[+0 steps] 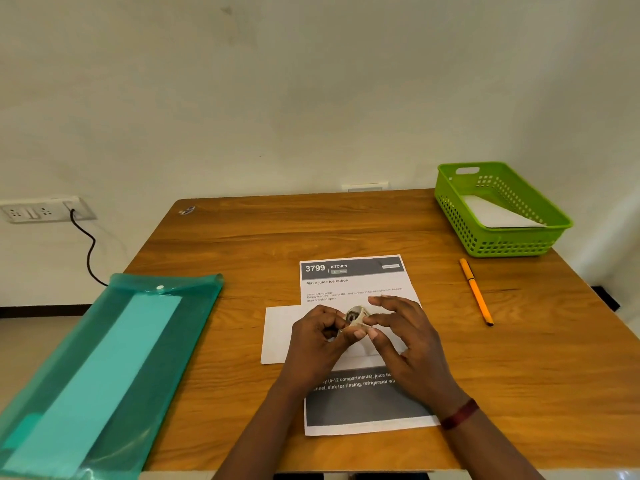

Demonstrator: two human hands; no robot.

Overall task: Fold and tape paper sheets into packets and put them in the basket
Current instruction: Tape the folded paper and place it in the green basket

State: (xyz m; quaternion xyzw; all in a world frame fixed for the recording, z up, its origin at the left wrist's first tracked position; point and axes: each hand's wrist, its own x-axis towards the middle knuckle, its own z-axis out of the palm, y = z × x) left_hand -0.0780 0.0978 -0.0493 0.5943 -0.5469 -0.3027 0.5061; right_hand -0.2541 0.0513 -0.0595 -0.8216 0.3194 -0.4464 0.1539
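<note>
A small roll of clear tape (355, 315) is held between both hands just above the papers at the table's middle. My left hand (320, 336) grips the roll from the left. My right hand (398, 336) pinches at its edge with thumb and forefinger, the other fingers spread. Under the hands lies a folded white paper (277, 336), on top of a printed sheet (349, 282) headed "3799 KITCHEN". The green basket (485, 242) stands at the far right corner with a white packet (495, 213) inside.
A teal plastic folder (104, 368) with paper inside lies at the left, overhanging the table edge. An orange pen (476, 291) lies right of the printed sheet. A wall socket with a black cable (86, 244) is at the left.
</note>
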